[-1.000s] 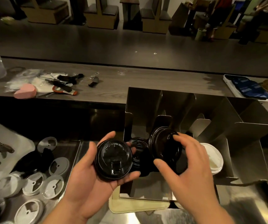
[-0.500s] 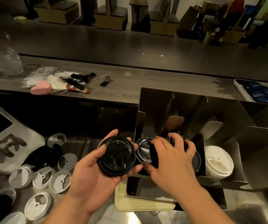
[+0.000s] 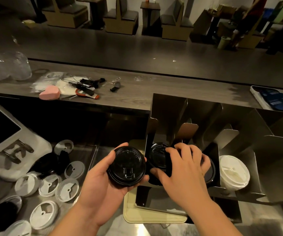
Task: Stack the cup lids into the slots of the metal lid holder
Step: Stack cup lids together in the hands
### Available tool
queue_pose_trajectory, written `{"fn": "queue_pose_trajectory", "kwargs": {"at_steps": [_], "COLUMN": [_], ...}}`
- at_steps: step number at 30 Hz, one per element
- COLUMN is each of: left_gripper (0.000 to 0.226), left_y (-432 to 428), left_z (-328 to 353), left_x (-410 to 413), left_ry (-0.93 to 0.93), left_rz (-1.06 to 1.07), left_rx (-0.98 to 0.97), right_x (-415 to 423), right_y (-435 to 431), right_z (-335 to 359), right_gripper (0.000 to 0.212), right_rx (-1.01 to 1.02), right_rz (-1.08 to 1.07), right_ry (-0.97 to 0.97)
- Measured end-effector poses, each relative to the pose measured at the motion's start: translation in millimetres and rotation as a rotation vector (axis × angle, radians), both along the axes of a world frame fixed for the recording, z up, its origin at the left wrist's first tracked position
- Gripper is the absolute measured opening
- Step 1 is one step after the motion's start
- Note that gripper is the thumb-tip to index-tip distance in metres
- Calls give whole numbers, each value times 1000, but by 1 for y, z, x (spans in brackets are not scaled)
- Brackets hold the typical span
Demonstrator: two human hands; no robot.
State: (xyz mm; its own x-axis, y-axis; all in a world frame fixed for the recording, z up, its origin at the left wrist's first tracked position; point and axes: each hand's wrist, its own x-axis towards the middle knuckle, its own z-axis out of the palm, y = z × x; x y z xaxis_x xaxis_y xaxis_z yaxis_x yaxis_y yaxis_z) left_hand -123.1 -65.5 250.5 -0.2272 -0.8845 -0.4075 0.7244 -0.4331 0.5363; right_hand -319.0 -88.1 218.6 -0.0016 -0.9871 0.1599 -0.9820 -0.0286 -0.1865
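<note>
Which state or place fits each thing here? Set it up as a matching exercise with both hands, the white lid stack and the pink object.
Things:
1. left hand
2. right hand
3. white lid stack
4. pink object

States or places:
A. lies on the wooden counter
B. grips black lids in a slot of the metal lid holder
C. holds a lone black lid outside the holder
D. sits in a slot to the right of the black lids

Pairs: 1-C, 2-B, 3-D, 4-A.
</note>
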Motion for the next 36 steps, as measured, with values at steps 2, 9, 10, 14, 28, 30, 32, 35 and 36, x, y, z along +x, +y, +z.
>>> {"fn": "queue_pose_trajectory", "kwargs": {"at_steps": [2,9,10,14,28,30,32,35,36], "left_gripper": [43,46,45,38,20,13,12,13,11], "left_y": [0,-1,-1,-2,-11,-10,-10,-10,-9], "left_z": [1,9,10,10,-12,-16,-19,-19,-17], "left_x": [-3,-14,-17,-24,-1,3,6,13,16], "left_ry": [-19,-59,-80,-159,-463,-465,-473,-474,-471], "left_rz": [5,-69,-102,-194,-59,-71,-90,-114,-116], "left_rx": [17,-3,-20,-91,-103,-107,-110,-119,-120], "right_x": [-2,2,3,3,4,6,9,11,12], "right_y": [2,19,20,22,-9,-8,-7,-6,-6], "right_z": [3,38,41,40,12,13,16,20,24], "right_gripper": [56,55,62,60,48,47,49,56,56], "right_rx": [-62,77,152,159,18,45,95,155,151], "right_rz": [-4,327,355,364,107,120,107,93,94], "right_ry": [-51,-642,-664,-613,-55,-12,10,35,46]}}
